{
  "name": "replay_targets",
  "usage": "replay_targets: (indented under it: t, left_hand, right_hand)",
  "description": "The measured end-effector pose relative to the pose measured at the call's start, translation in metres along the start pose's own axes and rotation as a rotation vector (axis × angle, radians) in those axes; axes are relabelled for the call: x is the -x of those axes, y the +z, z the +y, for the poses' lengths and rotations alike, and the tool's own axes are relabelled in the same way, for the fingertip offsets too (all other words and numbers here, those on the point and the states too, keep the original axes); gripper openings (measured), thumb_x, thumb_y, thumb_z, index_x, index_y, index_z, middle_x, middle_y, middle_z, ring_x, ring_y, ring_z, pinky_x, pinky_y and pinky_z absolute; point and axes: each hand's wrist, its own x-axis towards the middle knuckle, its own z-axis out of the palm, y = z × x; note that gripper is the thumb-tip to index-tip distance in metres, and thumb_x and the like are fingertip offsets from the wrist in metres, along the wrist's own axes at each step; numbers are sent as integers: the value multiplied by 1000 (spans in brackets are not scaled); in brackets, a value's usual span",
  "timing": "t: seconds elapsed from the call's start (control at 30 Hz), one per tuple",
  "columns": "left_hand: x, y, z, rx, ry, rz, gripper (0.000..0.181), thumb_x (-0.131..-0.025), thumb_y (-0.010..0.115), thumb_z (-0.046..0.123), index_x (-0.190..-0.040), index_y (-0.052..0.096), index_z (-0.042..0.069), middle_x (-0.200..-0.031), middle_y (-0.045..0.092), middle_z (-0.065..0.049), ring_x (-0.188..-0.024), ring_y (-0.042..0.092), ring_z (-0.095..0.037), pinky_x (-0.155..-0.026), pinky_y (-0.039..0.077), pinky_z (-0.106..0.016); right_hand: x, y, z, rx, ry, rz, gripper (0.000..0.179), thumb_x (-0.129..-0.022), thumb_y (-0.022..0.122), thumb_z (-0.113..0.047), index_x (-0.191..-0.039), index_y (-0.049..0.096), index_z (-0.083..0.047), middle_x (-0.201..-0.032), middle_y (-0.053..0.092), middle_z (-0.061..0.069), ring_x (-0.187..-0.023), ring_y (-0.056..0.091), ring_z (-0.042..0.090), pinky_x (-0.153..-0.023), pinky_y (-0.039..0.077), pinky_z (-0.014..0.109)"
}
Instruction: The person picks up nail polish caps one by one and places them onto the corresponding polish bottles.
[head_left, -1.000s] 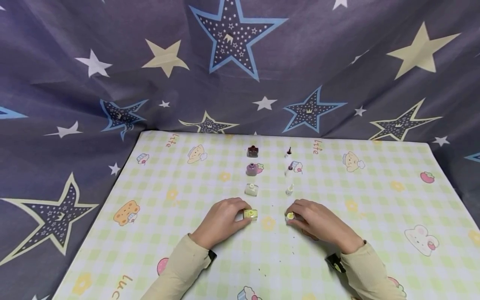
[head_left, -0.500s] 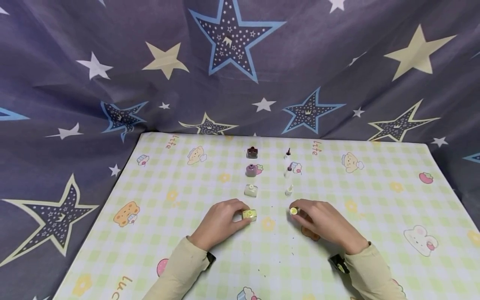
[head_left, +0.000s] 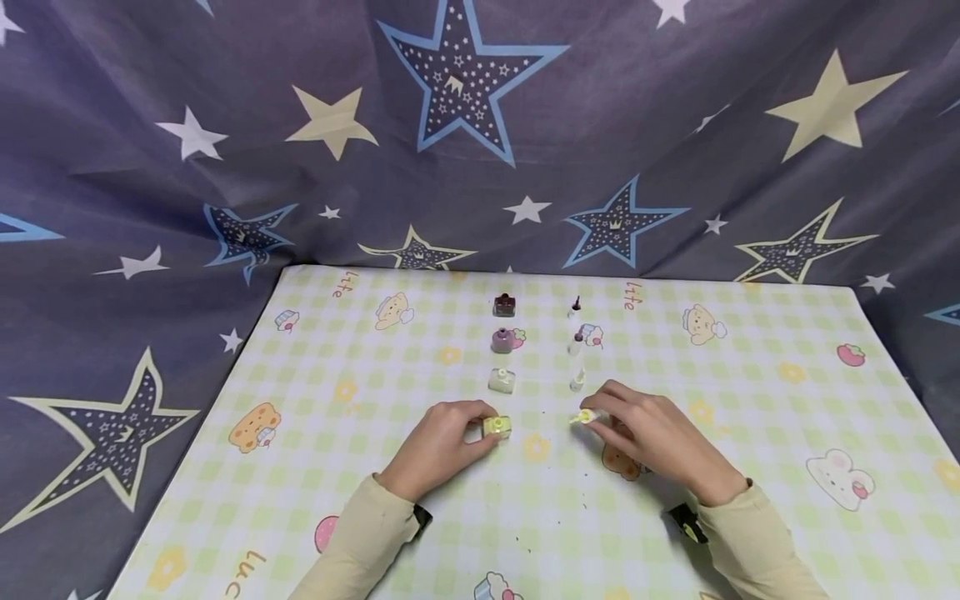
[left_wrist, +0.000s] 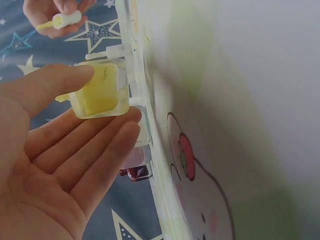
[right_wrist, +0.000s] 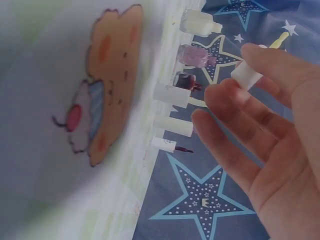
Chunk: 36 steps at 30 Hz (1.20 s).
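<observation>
Between its thumb and fingers my left hand (head_left: 442, 440) holds an uncapped yellow nail polish bottle (head_left: 497, 428), which stands upright. The left wrist view shows the thumb against the glass of this nail polish bottle (left_wrist: 102, 95). My right hand (head_left: 656, 433) pinches a white nail polish cap (head_left: 590, 416), its yellow-coated brush pointing left toward the bottle. In the right wrist view the white cap (right_wrist: 246, 76) sits between thumb and fingertips, clear of the tabletop. A gap separates brush and bottle.
Beyond the left hand stand a whitish bottle (head_left: 502, 382), a purple bottle (head_left: 502, 341) and a dark red bottle (head_left: 504, 306), all uncapped. Opposite them, in a column, stand a pale-brushed cap (head_left: 577, 382), a purple-brushed cap (head_left: 576, 344) and a dark-brushed cap (head_left: 575, 311), brushes up.
The right hand has lifted the yellow-brushed cap and tipped it, so its brush now points left instead of up. The left hand stays nearly still on the yellow bottle.
</observation>
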Motion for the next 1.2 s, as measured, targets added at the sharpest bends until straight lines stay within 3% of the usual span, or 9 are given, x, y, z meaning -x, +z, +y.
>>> replay_targets:
  t: [0.3, 0.53, 0.83, 1.2]
  left_hand:
    - [2, -2, 4, 42, 7, 19, 20, -86, 79, 21, -104, 73, 15, -97, 71, 4, -73, 65, -8, -67, 52, -20]
    - [3, -4, 7, -5, 52, 53, 21, -84, 80, 23, -103, 74, 15, -96, 71, 6, -71, 63, -8, -66, 51, -20]
    - [3, -6, 14, -32, 96, 82, 19, -84, 81, 24, -100, 75, 16, -93, 70, 9, -73, 63, -8, -66, 51, -21]
    - [2, -6, 19, -115, 142, 105, 17, -82, 79, 22, -98, 76, 16, -91, 69, 10, -73, 60, -7, -64, 49, -20]
  right_hand:
    - [-1, -5, -9, 38, -49, 58, 21, -96, 67, -26, -115, 69, -17, -103, 68, -6, -75, 62, 1, -65, 54, 24]
    - [-3, -10, -17, 55, -88, 87, 21, -95, 68, -26, -114, 70, -17, -98, 66, -8, -70, 56, -2, -62, 52, 22]
    - [-9, -13, -28, 7, -137, 96, 16, -97, 65, -25, -110, 70, -17, -89, 55, -11, -56, 36, -7, -55, 41, 14]
    - [-15, -7, -36, 6, -189, 109, 17, -97, 66, -27, -108, 72, -15, -90, 55, -10, -63, 43, -4, -59, 46, 16]
